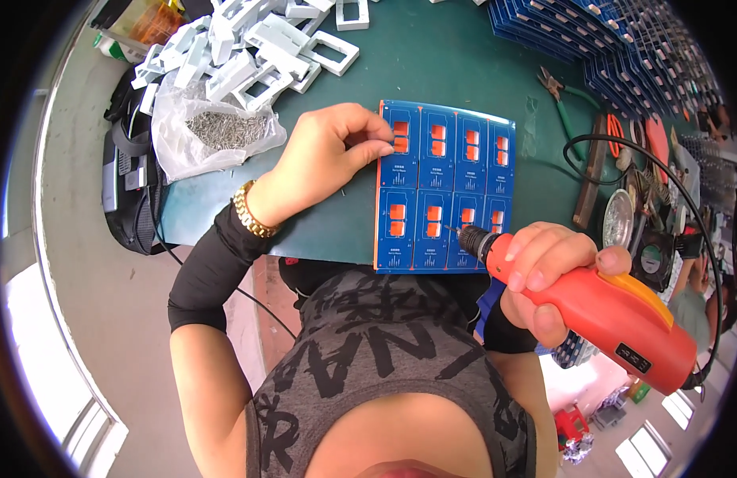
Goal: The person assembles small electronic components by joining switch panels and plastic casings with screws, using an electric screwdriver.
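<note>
A blue circuit board panel (446, 177) lies at the table's front edge, divided into several sections with rectangular cut-outs; orange shows through these. My left hand (329, 151) reaches over the panel's upper left edge, thumb and forefinger closed in a pinch beside a cut-out. Whatever sits between those fingertips is too small or hidden to make out. My right hand (548, 271) is wrapped round a red electric screwdriver (599, 319) with a yellow lever. Its black chuck and bit point left, over the panel's lower right sections.
Left of the panel sits a plastic bag of small screws (229, 131), with a heap of white plastic frames (261, 52) behind it. Stacked blue panels (576, 36) fill the back right. Green-handled pliers (561, 103), a metal dish (618, 217) and the screwdriver's black cable (687, 187) lie to the right.
</note>
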Demonstrator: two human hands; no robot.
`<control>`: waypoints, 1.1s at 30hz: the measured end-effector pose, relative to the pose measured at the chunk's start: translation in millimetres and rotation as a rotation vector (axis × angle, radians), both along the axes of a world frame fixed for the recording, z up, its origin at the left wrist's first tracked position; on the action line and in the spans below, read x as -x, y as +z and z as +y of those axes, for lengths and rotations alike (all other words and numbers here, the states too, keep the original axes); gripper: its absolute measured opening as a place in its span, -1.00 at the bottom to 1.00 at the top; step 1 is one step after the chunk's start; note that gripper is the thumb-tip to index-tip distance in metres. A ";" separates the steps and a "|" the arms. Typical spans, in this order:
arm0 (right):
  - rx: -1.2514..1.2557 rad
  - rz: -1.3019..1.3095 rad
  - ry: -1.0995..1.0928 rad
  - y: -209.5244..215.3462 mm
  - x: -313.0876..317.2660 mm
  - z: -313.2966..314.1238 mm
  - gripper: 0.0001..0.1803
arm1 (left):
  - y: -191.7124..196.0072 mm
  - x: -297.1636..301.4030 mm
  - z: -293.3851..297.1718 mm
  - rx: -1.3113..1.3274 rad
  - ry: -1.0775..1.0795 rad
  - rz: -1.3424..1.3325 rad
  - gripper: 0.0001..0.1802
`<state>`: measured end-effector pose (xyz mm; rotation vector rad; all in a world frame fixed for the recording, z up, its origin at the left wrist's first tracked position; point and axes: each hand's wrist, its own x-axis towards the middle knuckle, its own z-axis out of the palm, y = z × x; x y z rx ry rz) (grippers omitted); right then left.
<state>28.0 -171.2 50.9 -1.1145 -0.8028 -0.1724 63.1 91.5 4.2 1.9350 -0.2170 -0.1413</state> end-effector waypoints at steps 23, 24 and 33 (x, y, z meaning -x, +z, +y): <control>-0.003 0.121 -0.031 -4.5 -19.7 25.4 -0.26 | -3.9 9.3 0.8 -0.487 -0.288 -0.482 -0.84; 0.015 0.106 -0.017 -4.3 -21.0 23.8 -0.26 | -5.6 9.6 0.5 -0.482 -0.295 -0.499 -0.84; 0.021 0.101 -0.076 -3.9 -18.2 24.0 -0.27 | -2.9 2.8 0.9 -0.047 -0.234 -0.333 -0.82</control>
